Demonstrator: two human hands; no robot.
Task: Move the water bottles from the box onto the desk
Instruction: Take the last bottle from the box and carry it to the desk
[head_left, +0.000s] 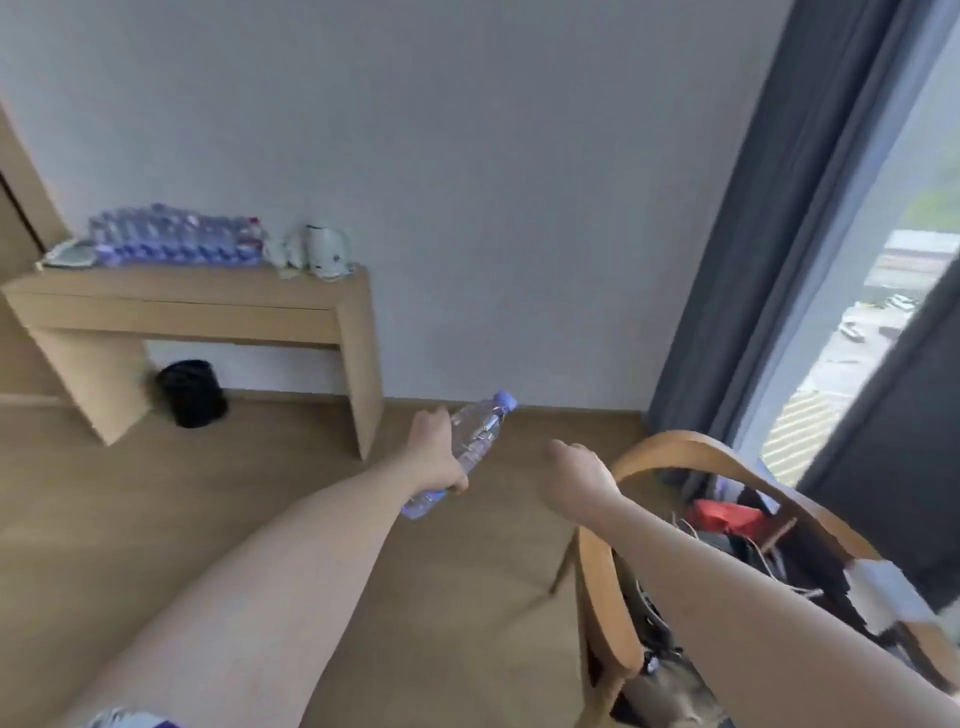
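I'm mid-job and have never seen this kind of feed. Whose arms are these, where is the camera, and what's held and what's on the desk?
No machine here: these are a person's two bare arms, filmed by one wide-angle camera on their head, looking forward and down. The left hand has its fingers curled round a water bottle with a blue cap. The right hand holds nothing that shows; its fingers are hidden. Ahead stands the wooden desk, bearing a row of bottles and a white kettle. A black bin sits beneath, a chair to the right.
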